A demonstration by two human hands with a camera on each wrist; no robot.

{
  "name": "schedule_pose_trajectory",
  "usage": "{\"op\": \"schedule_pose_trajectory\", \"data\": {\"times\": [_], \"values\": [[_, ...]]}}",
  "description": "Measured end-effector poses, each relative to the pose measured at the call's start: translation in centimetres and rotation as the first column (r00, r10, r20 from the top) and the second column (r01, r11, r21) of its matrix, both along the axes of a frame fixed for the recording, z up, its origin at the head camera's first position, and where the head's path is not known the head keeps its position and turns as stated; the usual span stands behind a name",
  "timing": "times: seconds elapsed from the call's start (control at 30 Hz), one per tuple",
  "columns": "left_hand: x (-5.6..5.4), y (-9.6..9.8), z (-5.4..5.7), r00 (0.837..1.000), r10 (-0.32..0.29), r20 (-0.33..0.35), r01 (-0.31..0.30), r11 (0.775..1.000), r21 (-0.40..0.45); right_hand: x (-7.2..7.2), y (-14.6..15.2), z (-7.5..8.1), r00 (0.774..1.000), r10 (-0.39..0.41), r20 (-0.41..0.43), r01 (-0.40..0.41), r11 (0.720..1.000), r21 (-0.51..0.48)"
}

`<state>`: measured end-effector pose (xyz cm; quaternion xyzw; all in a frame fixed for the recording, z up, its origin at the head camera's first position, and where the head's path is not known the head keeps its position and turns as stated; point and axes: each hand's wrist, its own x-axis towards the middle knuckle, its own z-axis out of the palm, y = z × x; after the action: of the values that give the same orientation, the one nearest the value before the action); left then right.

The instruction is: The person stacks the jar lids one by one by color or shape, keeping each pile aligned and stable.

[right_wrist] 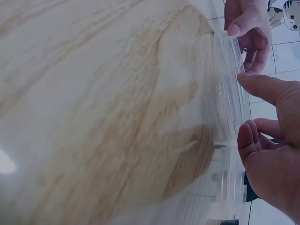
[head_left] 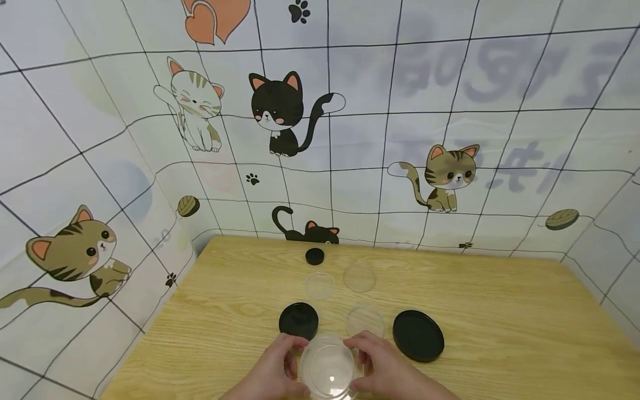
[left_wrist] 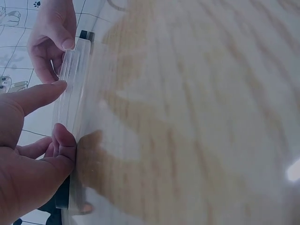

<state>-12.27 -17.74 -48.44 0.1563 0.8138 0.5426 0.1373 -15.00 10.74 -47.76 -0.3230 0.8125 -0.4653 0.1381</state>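
Observation:
My left hand (head_left: 280, 364) and right hand (head_left: 382, 364) grip a clear round plastic dish (head_left: 327, 366) from opposite sides at the near part of the table. Thumb and curled fingers meet its rim on each side. Edge-on in the left wrist view, the dish (left_wrist: 72, 89) has stepped layers and sits low at the tabletop. The right wrist view shows its ridged wall (right_wrist: 229, 89) between both hands. Just beyond it lie a black round lid (head_left: 298, 319) at the left and a clear disc (head_left: 366, 319) at the right.
A large black round lid (head_left: 418, 335) lies right of my right hand. Farther back are two clear discs, one left (head_left: 320, 285) and one right (head_left: 359, 277), and a small black lid (head_left: 314, 256). A cat-printed cloth wall (head_left: 360, 139) borders the wooden table (head_left: 510, 316).

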Motion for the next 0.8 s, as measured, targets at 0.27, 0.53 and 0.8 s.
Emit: {"op": "schedule_pose_trajectory", "data": {"times": [0.27,0.53,0.8], "values": [[0.01,-0.01,-0.22,1.000,0.006,0.015,-0.006,1.000,0.015,-0.01,-0.27,0.05,0.999,-0.019,0.029,0.017,0.999,0.043],[0.05,-0.14,-0.25,0.998,0.006,0.059,-0.009,0.998,0.058,0.01,-0.47,0.11,0.999,-0.029,0.015,0.028,0.997,0.069],[0.13,-0.35,-0.29,0.992,0.013,0.124,-0.022,0.997,0.071,-0.01,-0.25,0.00,0.999,-0.020,0.036,0.018,0.999,0.051]]}}
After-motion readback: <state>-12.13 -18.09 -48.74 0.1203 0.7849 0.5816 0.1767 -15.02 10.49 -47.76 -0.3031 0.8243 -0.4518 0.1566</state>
